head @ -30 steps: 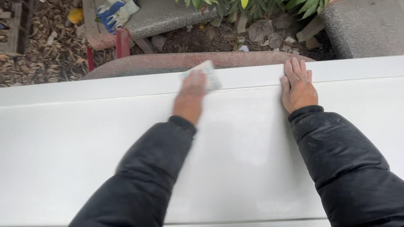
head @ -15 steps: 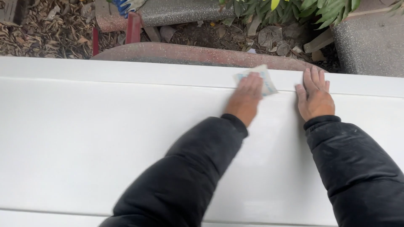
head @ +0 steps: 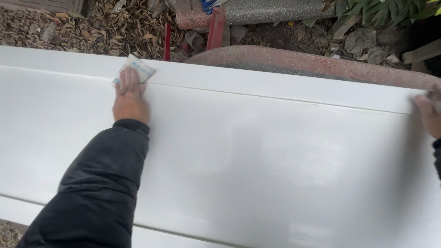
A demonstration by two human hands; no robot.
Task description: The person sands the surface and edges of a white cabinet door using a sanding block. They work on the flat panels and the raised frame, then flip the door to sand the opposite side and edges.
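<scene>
Nearest the camera: black sleeve (head: pixel 98 183) of the left arm, running up from the bottom edge across the white panel (head: pixel 275 156). The panel is long and smooth and lies under both hands, spanning the whole view.

Left hand (head: pixel 130 98): palm down, fingers extended and held together, pressing a small pale sheet of sandpaper (head: pixel 136 69) flat against the panel. The sheet sits under the fingertips, right at the raised strip along the panel's far edge; its far corner sticks out beyond the fingers.

Right hand (head: pixel 429 115): well apart from the left, at the right edge of view, resting on the panel near the same far strip. Mostly cut off and blurred; cannot tell how its fingers are set.

Beyond the hands, past the panel: a reddish speckled curved rim (head: pixel 312 62), red posts (head: pixel 216 23), dry leaves (head: pixel 82 27), green plants (head: pixel 386 11).
</scene>
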